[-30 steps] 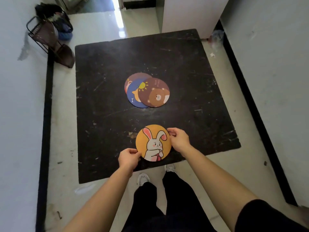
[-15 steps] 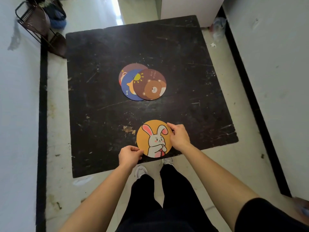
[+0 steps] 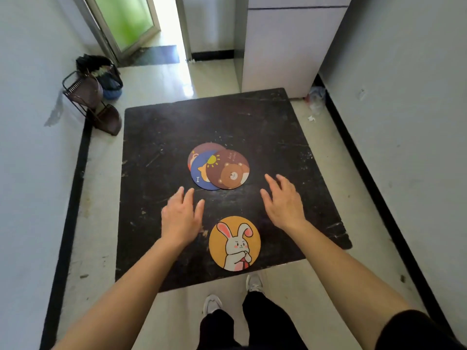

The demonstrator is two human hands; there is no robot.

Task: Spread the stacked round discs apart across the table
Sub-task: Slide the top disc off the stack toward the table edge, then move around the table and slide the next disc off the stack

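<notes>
Both the left hand [image 3: 181, 218] and right hand [image 3: 284, 202] are hovering spread and empty over the black table [image 3: 156, 137], flanking three overlapping discs at its middle: the bear disc [image 3: 228, 170] is hiding most of two beneath; the rabbit disc [image 3: 234, 243] is lying alone near the front edge

rabbit disc [image 3: 234, 243]: orange, white rabbit, pink ears, red tie
bear disc [image 3: 228, 169]: brown, lighter brown bear face
sun disc [image 3: 201, 173]: blue, yellow sun, orange animal, white bone
back disc [image 3: 202, 148]: dull maroon
table [image 3: 161, 137]: black, pale scuffs
floor [image 3: 177, 79]: glossy cream
</notes>
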